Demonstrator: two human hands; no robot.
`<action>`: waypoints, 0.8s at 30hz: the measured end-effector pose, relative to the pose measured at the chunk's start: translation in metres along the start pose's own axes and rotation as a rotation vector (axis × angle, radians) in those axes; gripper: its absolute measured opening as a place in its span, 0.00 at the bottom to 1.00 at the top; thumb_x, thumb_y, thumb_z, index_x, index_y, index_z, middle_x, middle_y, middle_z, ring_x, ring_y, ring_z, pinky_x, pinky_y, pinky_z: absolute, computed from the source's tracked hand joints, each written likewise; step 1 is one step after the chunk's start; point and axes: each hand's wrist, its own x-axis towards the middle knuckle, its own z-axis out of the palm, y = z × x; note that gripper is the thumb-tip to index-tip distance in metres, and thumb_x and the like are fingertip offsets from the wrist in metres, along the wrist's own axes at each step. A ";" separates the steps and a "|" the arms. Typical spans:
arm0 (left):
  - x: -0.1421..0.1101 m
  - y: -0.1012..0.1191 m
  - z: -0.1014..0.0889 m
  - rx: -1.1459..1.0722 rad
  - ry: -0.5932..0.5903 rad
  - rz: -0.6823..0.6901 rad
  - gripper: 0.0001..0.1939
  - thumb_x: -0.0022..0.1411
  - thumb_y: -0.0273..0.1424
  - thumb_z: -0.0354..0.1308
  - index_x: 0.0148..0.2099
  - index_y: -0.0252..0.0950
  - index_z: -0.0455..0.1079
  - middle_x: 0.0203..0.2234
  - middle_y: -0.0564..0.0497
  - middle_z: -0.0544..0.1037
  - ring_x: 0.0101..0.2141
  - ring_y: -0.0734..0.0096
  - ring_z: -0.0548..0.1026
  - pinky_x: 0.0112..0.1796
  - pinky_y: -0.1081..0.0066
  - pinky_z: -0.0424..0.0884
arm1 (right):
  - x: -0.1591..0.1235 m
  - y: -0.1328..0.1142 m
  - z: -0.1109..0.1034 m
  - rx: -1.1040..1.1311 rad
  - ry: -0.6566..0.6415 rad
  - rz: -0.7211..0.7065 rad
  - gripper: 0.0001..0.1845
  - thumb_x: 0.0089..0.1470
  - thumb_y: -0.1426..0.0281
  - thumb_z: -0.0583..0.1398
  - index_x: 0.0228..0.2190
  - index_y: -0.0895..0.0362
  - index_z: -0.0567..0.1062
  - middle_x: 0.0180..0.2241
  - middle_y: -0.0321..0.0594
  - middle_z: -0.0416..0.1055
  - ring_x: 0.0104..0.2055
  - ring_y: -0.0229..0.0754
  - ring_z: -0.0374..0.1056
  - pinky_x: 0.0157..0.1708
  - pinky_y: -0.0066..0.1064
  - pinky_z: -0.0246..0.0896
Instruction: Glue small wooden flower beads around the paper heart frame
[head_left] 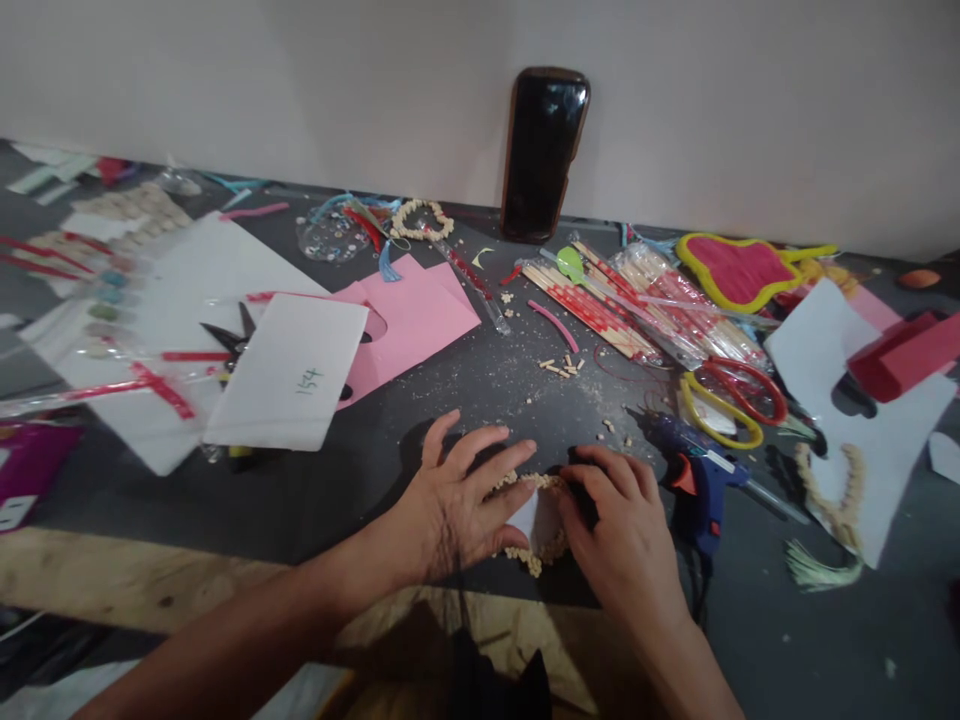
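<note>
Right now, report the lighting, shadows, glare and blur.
Head view: light dim and uneven; a dark shadow beside the left hand; small glare on the phone, shine on the plastic-wrapped sticks; the purple packet at the left edge looks soft.

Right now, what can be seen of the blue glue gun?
The glue gun lies on its side on the dark tabletop, right of the right hand, which is not touching it. Its body looks like blue plastic, with an orange-red trigger. The dark nozzle end points away and leftward; a translucent stick extends behind. A dark cord leaves the handle's base. Whether it is switched on cannot be told.
</note>
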 end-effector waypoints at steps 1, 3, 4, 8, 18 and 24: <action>0.000 0.000 0.000 -0.002 0.008 0.001 0.21 0.61 0.52 0.58 0.50 0.47 0.74 0.55 0.53 0.73 0.55 0.57 0.63 0.62 0.46 0.36 | 0.000 0.000 0.000 -0.001 0.003 -0.004 0.10 0.59 0.67 0.57 0.36 0.56 0.77 0.46 0.46 0.73 0.49 0.51 0.61 0.49 0.49 0.62; 0.000 0.000 0.001 -0.007 0.017 -0.001 0.20 0.60 0.51 0.60 0.49 0.47 0.75 0.55 0.53 0.73 0.55 0.56 0.63 0.62 0.46 0.36 | 0.000 0.000 -0.001 0.006 0.017 -0.012 0.10 0.59 0.66 0.57 0.38 0.56 0.77 0.46 0.47 0.73 0.49 0.51 0.61 0.49 0.48 0.62; 0.000 0.000 0.001 -0.010 0.020 -0.001 0.20 0.60 0.51 0.60 0.49 0.46 0.75 0.55 0.53 0.73 0.55 0.56 0.63 0.62 0.46 0.36 | -0.001 0.001 -0.001 0.013 0.024 -0.016 0.11 0.59 0.65 0.57 0.39 0.56 0.77 0.46 0.47 0.73 0.48 0.51 0.62 0.49 0.48 0.62; 0.000 0.000 0.001 -0.016 0.015 0.002 0.21 0.60 0.52 0.59 0.49 0.46 0.74 0.56 0.53 0.72 0.55 0.56 0.63 0.62 0.47 0.36 | -0.004 0.004 -0.002 0.031 0.034 -0.022 0.13 0.58 0.62 0.58 0.40 0.57 0.76 0.45 0.48 0.72 0.48 0.51 0.63 0.49 0.48 0.63; 0.001 0.000 0.001 -0.020 0.029 -0.006 0.20 0.61 0.51 0.58 0.48 0.46 0.74 0.55 0.53 0.72 0.54 0.56 0.63 0.62 0.47 0.37 | 0.001 -0.001 0.000 -0.002 0.032 -0.002 0.08 0.55 0.70 0.57 0.34 0.56 0.76 0.45 0.48 0.72 0.48 0.52 0.62 0.48 0.49 0.63; 0.000 0.000 0.001 -0.027 0.019 -0.008 0.20 0.60 0.51 0.59 0.49 0.46 0.74 0.55 0.53 0.73 0.54 0.57 0.62 0.62 0.47 0.36 | 0.002 -0.001 -0.001 -0.001 0.019 -0.004 0.07 0.56 0.70 0.57 0.34 0.55 0.76 0.45 0.47 0.73 0.48 0.51 0.62 0.47 0.48 0.64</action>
